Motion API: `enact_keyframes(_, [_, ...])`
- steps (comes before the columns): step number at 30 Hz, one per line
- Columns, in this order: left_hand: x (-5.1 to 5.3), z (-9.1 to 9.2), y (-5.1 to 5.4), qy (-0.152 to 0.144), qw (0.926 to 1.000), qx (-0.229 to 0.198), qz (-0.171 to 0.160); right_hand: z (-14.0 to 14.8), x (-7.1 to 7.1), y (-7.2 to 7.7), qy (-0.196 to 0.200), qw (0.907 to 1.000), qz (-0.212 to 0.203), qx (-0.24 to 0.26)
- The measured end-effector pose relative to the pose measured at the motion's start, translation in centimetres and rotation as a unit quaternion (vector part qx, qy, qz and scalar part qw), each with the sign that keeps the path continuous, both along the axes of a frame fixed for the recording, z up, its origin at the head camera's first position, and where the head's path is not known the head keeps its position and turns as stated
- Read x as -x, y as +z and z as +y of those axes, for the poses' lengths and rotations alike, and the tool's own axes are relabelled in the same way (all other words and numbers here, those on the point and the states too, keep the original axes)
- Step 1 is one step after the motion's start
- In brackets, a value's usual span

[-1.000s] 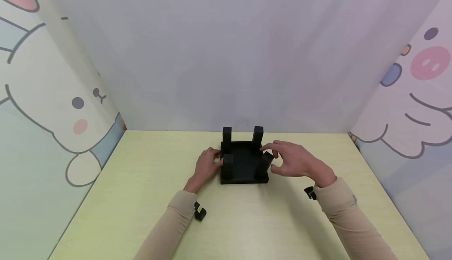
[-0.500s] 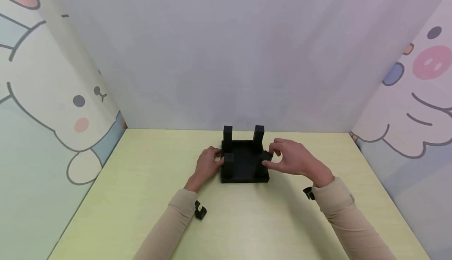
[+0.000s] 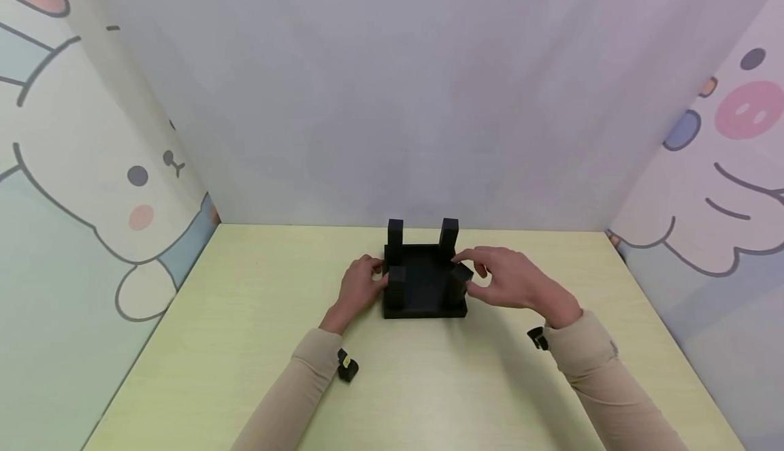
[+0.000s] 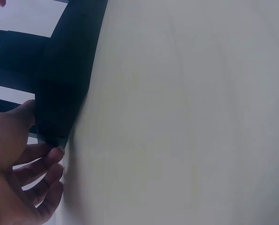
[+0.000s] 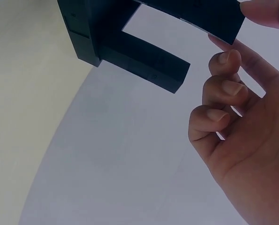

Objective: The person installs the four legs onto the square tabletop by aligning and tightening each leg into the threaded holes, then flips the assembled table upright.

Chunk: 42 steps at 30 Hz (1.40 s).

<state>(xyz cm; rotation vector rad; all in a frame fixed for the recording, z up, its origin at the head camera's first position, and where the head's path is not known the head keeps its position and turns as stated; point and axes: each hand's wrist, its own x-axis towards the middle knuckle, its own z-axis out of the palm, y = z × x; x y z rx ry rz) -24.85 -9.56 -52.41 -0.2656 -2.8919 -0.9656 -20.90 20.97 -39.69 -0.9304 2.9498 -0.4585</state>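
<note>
A small black table lies upside down near the back of the wooden tabletop, its square board underneath and several legs pointing up. At its left edge my left hand grips the board; the left wrist view shows the thumb on one side of the black edge and the fingers curled at the other. My right hand is at the near right leg, which leans a little to the right. Thumb and index finger pinch this leg near its free end, as the right wrist view shows, with the other fingers curled beside it.
The pale wooden tabletop ends at a plain light back wall just behind the black table. Side panels with cartoon animals stand left and right. A small black device sits at each wrist.
My right thumb and index finger have shifted around the near right leg: the thumb came onto it, then moved back right, while the index finger drew in and reached out again. My left hand stayed put.
</note>
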Motion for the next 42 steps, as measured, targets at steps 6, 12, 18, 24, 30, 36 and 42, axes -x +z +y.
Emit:
enact_keyframes(6, [0.11, 0.06, -0.10, 0.001, 1.0000, 0.001, -0.001, 0.08, 0.10, -0.22, -0.012, 0.9998, 0.003, 0.018])
enact_keyframes(12, [-0.01, 0.02, 0.01, 0.002, 1.0000, 0.003, -0.003, 0.12, 0.07, -0.40, -0.036, 0.9992, -0.014, 0.012])
enact_keyframes(18, [-0.03, -0.11, 0.08, -0.002, 1.0000, 0.000, -0.001, 0.02, -0.25, 0.11, -0.038, 0.9990, -0.023, -0.003])
enact_keyframes(24, [-0.05, -0.08, 0.06, -0.002, 1.0000, -0.004, 0.002, 0.00, -0.30, 0.36, -0.011, 0.9998, -0.014, -0.011])
enact_keyframes(30, [-0.07, -0.04, -0.04, -0.003, 0.9999, -0.007, 0.007, -0.01, -0.18, 0.11, -0.012, 0.9999, -0.009, 0.001])
enact_keyframes(36, [0.01, -0.06, -0.11, 0.002, 0.9999, -0.005, 0.009, 0.13, -0.06, -0.21, -0.027, 0.9992, -0.022, 0.021])
enact_keyframes(42, [0.01, 0.01, 0.01, 0.002, 1.0000, -0.002, -0.009, 0.14, -0.01, -0.45, -0.038, 0.9986, -0.030, 0.020])
